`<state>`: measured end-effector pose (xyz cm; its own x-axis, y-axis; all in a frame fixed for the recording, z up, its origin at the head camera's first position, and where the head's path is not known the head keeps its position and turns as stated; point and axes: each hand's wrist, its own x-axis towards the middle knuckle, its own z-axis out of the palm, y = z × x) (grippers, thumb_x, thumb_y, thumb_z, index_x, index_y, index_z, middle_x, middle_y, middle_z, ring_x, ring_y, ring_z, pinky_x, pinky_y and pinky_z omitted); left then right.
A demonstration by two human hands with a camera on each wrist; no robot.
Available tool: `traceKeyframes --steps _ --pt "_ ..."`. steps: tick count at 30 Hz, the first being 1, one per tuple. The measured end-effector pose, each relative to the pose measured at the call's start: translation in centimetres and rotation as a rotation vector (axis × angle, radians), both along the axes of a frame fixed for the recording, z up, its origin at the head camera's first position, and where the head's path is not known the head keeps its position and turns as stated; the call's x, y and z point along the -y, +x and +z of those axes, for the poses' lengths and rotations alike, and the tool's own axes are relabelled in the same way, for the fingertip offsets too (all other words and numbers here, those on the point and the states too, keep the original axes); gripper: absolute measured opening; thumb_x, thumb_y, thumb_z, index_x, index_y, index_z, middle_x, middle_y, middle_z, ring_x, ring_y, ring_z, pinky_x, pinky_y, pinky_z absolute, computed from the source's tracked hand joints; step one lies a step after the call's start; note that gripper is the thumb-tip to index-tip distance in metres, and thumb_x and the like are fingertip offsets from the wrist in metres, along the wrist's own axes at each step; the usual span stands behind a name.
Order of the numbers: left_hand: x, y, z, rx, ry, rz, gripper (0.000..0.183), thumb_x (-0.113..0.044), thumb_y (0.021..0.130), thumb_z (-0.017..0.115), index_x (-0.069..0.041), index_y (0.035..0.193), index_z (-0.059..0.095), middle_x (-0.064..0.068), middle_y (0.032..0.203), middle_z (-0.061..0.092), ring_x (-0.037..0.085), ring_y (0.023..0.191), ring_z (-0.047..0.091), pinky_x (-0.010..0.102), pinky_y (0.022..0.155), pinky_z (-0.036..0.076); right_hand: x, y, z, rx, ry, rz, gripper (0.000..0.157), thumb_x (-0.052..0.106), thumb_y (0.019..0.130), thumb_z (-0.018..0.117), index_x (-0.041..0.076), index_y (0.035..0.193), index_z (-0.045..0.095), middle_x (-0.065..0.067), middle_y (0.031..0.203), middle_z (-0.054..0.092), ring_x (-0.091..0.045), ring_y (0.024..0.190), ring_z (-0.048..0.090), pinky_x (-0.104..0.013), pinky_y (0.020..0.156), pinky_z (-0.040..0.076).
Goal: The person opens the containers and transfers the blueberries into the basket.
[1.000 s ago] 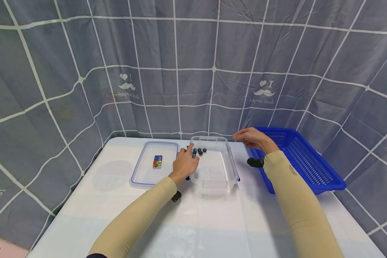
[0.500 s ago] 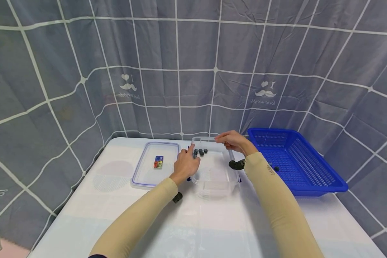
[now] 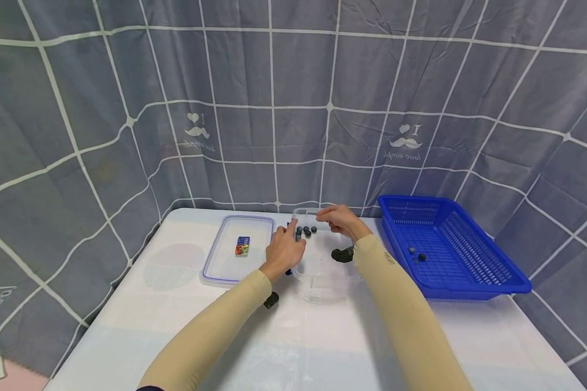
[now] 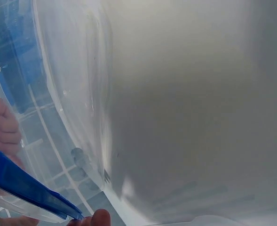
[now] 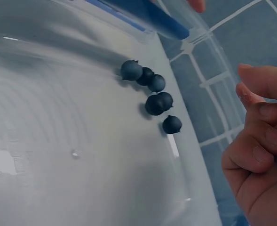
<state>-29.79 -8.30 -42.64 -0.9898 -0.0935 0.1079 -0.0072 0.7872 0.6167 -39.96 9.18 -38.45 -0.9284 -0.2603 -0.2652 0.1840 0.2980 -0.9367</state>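
Note:
A clear plastic food container [image 3: 325, 282] stands mid-table. My left hand [image 3: 285, 248] grips its left wall, the index finger lying along the top edge. In the left wrist view its fingertips [image 4: 100, 217] meet a blue side latch [image 4: 30, 186]. Several blueberries [image 5: 172, 124] cluster inside at the container's far left end. My right hand [image 3: 341, 218] hovers over the far right part of the container. Its thumb and index tips are close together, the other fingers loosely curled, and nothing shows between them. The blueberries lie a short way from those fingertips.
Left of the container lies its clear lid [image 3: 215, 250], blue-edged, with a colourful label [image 3: 242, 246] on it. A blue perforated basket [image 3: 474, 293] on the right has a few small dark blueberries [image 3: 422, 257] on its floor. A grey gridded curtain [image 3: 298, 136] hangs behind the table.
My right hand has moved left from the blue basket's near edge to above the container, uncovering blueberries in the basket. My left hand has kept its place on the container's wall.

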Motion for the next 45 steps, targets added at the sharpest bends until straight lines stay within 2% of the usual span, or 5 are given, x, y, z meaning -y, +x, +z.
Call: traceKeyframes --steps 7,19,27,36,45 --pt "-0.2 0.0 -0.1 0.005 -0.011 0.005 0.062 -0.037 0.099 0.052 -0.027 0.158 0.034 0.020 0.143 0.047 0.035 0.126 0.052 0.057 0.091 0.050 0.7 -0.5 -1.8 0.012 0.012 -0.049 0.043 0.010 0.095 0.068 -0.003 0.135 0.060 0.004 0.061 0.041 -0.010 0.049 0.027 -0.026 0.051 0.029" --pt "-0.6 -0.1 -0.2 -0.004 -0.015 -0.009 0.062 -0.037 0.099 0.052 -0.026 0.158 0.035 0.019 0.142 0.047 0.035 0.126 0.052 0.057 0.091 0.049 0.9 -1.0 -3.9 0.033 0.069 -0.129 0.037 0.008 0.094 0.068 0.004 0.131 0.066 0.005 0.054 0.036 -0.009 0.048 0.026 -0.026 0.049 0.029" --pt "-0.7 -0.2 0.0 0.004 -0.014 -0.009 0.063 -0.038 0.099 0.051 -0.028 0.158 0.033 0.019 0.143 0.046 0.035 0.128 0.051 0.056 0.093 0.049 0.8 -1.2 -4.8 0.009 0.120 -0.133 0.038 0.010 0.094 0.068 0.006 0.132 0.066 0.006 0.051 0.033 -0.009 0.046 0.023 -0.026 0.048 0.028" --pt "-0.6 -0.1 -0.2 0.007 -0.013 0.000 0.063 -0.038 0.100 0.051 -0.029 0.159 0.032 0.019 0.144 0.046 0.035 0.127 0.052 0.056 0.092 0.050 1.5 -1.4 -5.8 0.005 0.188 -0.196 0.033 0.008 0.090 0.071 0.008 0.123 0.072 0.005 0.052 0.034 -0.010 0.044 0.028 -0.025 0.045 0.029" --pt "-0.1 -0.2 -0.3 0.002 -0.007 0.003 0.063 -0.038 0.100 0.052 -0.028 0.158 0.033 0.019 0.143 0.047 0.035 0.126 0.052 0.056 0.090 0.050 2.2 -1.4 -6.1 -0.002 0.225 -0.196 0.030 0.009 0.089 0.072 0.008 0.120 0.073 0.005 0.050 0.035 -0.009 0.041 0.031 -0.024 0.043 0.030"
